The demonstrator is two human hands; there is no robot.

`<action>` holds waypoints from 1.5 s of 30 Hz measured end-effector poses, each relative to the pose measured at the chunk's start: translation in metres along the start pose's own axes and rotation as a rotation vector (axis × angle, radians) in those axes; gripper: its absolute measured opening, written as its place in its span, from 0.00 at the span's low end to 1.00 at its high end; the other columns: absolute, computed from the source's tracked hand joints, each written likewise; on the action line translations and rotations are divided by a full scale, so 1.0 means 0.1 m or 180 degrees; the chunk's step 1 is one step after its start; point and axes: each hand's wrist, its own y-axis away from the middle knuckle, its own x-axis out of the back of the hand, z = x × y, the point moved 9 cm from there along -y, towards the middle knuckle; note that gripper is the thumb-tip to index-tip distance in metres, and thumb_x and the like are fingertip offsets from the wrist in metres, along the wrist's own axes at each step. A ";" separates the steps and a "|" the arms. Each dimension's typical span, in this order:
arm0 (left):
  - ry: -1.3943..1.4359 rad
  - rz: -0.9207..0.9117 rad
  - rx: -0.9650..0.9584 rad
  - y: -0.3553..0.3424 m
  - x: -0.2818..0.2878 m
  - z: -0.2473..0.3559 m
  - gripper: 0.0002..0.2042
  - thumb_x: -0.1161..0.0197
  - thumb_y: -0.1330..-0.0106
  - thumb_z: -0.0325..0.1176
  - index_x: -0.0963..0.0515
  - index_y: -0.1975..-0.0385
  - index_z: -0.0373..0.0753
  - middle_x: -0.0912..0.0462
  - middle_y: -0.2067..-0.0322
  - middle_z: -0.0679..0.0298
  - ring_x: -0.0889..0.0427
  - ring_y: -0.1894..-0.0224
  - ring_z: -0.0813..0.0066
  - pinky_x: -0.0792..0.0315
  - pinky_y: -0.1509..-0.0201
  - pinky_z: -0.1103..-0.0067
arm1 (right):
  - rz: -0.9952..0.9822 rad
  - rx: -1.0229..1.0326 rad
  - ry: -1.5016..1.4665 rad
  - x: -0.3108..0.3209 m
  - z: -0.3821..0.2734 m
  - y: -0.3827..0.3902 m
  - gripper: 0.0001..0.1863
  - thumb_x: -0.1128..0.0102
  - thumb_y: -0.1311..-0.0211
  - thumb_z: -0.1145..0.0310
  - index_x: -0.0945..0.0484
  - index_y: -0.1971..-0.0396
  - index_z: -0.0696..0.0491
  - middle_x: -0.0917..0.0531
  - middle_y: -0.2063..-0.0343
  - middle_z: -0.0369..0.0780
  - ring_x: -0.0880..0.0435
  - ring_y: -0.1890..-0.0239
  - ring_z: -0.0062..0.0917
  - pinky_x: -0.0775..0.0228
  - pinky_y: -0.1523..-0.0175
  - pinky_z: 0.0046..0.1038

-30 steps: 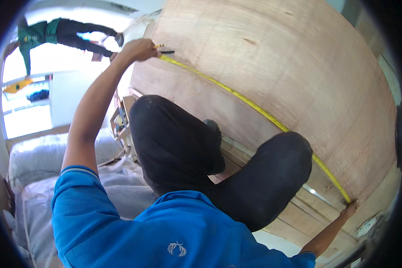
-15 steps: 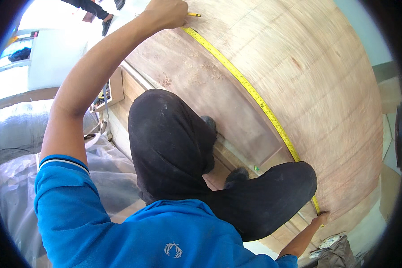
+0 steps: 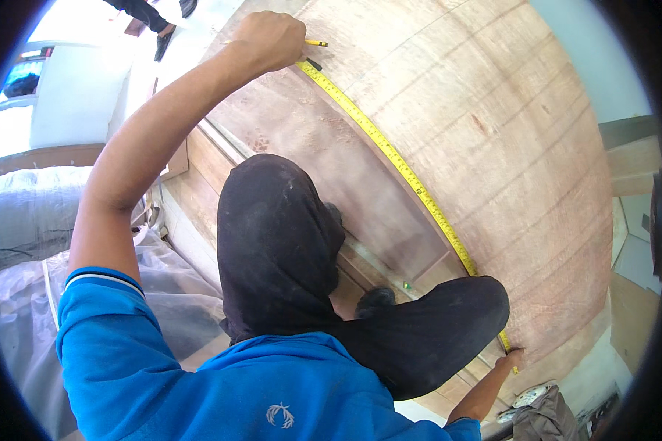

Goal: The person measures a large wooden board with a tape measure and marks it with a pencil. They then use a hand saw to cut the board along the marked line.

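Observation:
A yellow tape measure (image 3: 390,153) is stretched over a large wooden panel (image 3: 507,162), along the edge of a recessed darker board. At its far end my left hand (image 3: 271,40) is closed in a fist. A short yellow pencil-like stick (image 3: 316,43) pokes out of that fist, and the tape runs up under it; its case is hidden. By the near right end, my right hand (image 3: 513,358) pinches the tape, whose tip shows just past the fingers. My right knee (image 3: 482,301) covers part of the tape.
Sawdust lies on the darker recessed board (image 3: 360,176). Clear plastic sheeting (image 3: 173,287) covers something at left, near a wrapped bundle (image 3: 33,206). Another person's leg (image 3: 151,15) shows at the far left. A brown cloth (image 3: 552,419) lies at the lower right.
The view has shifted slightly, so the panel and tape appear a little further left. Both hands keep their hold at the tape's two ends.

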 end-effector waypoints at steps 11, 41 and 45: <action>-0.0214 0.0005 -0.0083 0.10 0.15 0.04 0.15 0.26 0.36 0.46 0.11 0.63 0.38 0.09 0.64 0.56 0.09 0.59 0.57 0.15 0.55 0.64 | -0.0176 -0.0268 0.0293 -0.26 -0.27 0.47 0.49 0.58 0.25 0.34 0.54 0.19 0.56 0.47 0.19 0.45 0.51 0.18 0.42 0.58 0.19 0.54; 0.0128 0.0189 -0.0198 0.13 0.11 -0.09 0.12 0.27 0.38 0.42 0.11 0.69 0.38 0.10 0.66 0.54 0.09 0.62 0.55 0.17 0.59 0.65 | -0.0148 -0.0447 -0.1891 -0.64 0.22 0.79 0.18 0.42 0.21 0.61 0.23 0.45 0.62 0.15 0.56 0.41 0.17 0.59 0.28 0.23 0.55 0.27; -0.0110 0.0480 -0.0624 -0.13 0.37 0.13 0.15 0.33 0.33 0.44 0.13 0.73 0.39 0.11 0.69 0.53 0.11 0.66 0.55 0.18 0.63 0.64 | 0.0006 -0.0581 -0.2007 -0.48 0.71 0.74 0.20 0.42 0.21 0.61 0.23 0.43 0.62 0.16 0.52 0.42 0.17 0.54 0.27 0.23 0.52 0.27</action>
